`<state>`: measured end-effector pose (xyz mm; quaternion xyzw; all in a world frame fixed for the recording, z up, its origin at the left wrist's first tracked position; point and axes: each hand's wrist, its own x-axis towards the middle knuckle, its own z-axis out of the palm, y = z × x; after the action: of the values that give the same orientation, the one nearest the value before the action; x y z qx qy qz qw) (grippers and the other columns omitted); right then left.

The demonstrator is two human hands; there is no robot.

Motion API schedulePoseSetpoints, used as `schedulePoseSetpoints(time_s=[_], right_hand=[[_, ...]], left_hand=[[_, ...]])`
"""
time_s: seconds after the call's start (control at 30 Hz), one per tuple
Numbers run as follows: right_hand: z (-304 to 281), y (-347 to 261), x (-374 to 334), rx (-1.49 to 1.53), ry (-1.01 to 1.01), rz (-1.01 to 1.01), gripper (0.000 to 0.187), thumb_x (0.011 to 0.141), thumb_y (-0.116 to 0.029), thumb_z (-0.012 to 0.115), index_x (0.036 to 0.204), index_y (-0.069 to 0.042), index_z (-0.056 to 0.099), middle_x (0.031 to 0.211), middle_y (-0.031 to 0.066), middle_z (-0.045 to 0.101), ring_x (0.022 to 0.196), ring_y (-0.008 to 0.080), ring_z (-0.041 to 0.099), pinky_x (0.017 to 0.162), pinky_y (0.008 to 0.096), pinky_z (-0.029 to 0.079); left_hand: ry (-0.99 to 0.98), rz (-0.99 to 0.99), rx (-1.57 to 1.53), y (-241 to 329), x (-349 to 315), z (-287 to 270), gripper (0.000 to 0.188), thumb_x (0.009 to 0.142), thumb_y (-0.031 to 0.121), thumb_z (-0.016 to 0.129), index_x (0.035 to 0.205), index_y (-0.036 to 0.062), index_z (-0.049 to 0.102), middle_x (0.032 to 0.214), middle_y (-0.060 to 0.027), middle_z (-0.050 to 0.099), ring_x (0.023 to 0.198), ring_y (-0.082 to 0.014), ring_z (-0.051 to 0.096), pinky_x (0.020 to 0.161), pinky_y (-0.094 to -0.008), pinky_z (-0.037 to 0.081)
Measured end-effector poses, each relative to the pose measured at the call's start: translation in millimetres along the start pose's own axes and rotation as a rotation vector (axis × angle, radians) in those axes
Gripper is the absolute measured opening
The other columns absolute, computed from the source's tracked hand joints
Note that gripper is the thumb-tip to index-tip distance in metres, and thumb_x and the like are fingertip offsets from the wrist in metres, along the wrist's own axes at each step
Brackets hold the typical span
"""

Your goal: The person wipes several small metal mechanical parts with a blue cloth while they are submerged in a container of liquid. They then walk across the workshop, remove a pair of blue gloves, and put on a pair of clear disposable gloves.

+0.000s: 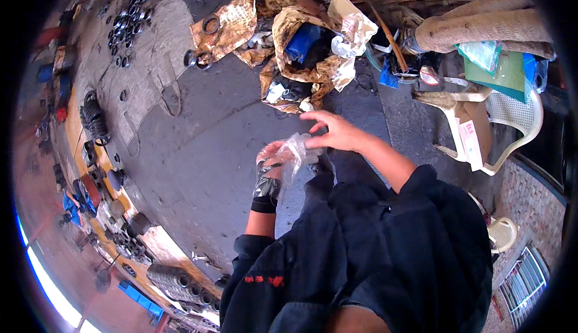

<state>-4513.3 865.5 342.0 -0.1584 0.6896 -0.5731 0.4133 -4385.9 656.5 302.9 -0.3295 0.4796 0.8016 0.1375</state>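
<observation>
In front of me, a thin crumpled piece of clear plastic point(294, 152), like a bag or disposable glove, is between my two hands. My left hand point(271, 155) curls its fingers against it. Grey, shiny material covers the lower part of that hand, and a black band circles the wrist. From the right comes my right hand point(334, 132), bare, its thumb beside the plastic's edge. Its upper finger stretches left, apart from the thumb, and the hand looks open. Folds of plastic hide some fingertips.
Ahead lies a torn, stained paper sack point(281, 32) with blue and dark contents. Metal rings point(129, 20) cover a grey sheet at far left. Springs point(94, 118) and parts line the left side. A white plastic chair point(519, 116) holding a cardboard box point(474, 131) stands right.
</observation>
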Motion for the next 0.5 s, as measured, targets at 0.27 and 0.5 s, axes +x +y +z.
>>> schedulePoseSetpoints(time_s=[0.27, 0.5], right_hand=[[15.7, 41.0, 40.4, -0.337, 0.214, -0.065, 0.032, 0.074, -0.03, 0.071, 0.098, -0.01, 0.062, 0.085, 0.01, 0.062, 0.073, 0.0259, 0.061, 0.063, 0.0381, 0.048], [-76.0, 128.2, 151.3, -0.136, 0.525, 0.2, 0.023, 0.07, -0.026, 0.074, 0.078, -0.008, 0.063, 0.069, 0.0075, 0.065, 0.063, 0.0208, 0.062, 0.059, 0.0334, 0.048]], left_hand=[[0.098, 0.168, -0.008, -12.1, 65.7, 19.6, 0.018, 0.079, 0.007, 0.065, 0.095, 0.0012, 0.06, 0.089, -0.0052, 0.062, 0.078, -0.0124, 0.058, 0.065, -0.0263, 0.049], [0.219, -0.099, 0.012, 21.7, 69.9, 42.8, 0.042, 0.083, 0.021, 0.066, 0.116, 0.0001, 0.052, 0.108, -0.0149, 0.061, 0.093, -0.0251, 0.062, 0.076, -0.0356, 0.051]])
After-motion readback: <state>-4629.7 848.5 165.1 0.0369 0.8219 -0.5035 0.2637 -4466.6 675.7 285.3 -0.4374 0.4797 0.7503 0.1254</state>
